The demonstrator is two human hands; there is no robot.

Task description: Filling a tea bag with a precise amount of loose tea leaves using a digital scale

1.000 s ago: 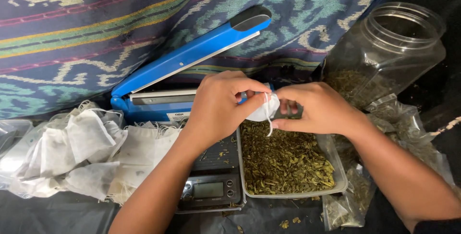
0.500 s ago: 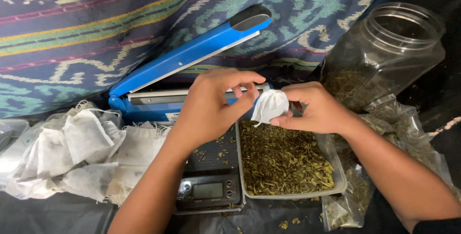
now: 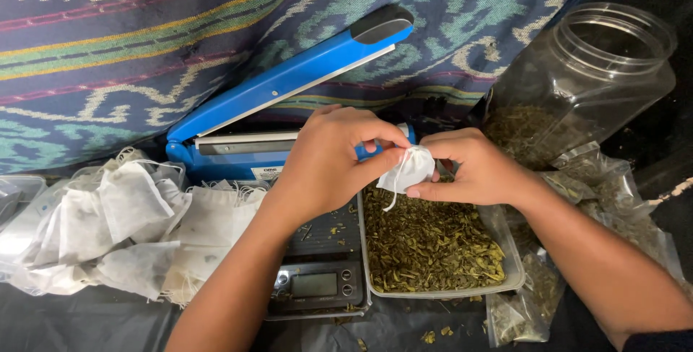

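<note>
Above a tray (image 3: 511, 269) of dried leaves (image 3: 426, 240), both hands, left hand (image 3: 328, 157) and right hand (image 3: 473, 168), pinch a small white bag (image 3: 410, 170); beside them, a jar (image 3: 577, 77) holds more leaves.

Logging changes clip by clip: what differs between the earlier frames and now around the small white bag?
The left hand has closed back onto the top of the white bag, pinching it by the strings, after half a second ago its fingers were apart from it. The right hand still holds the bag, now slightly lower over the tray of leaves. Sealer, scale, jar and the pile of empty bags are unchanged.
</note>
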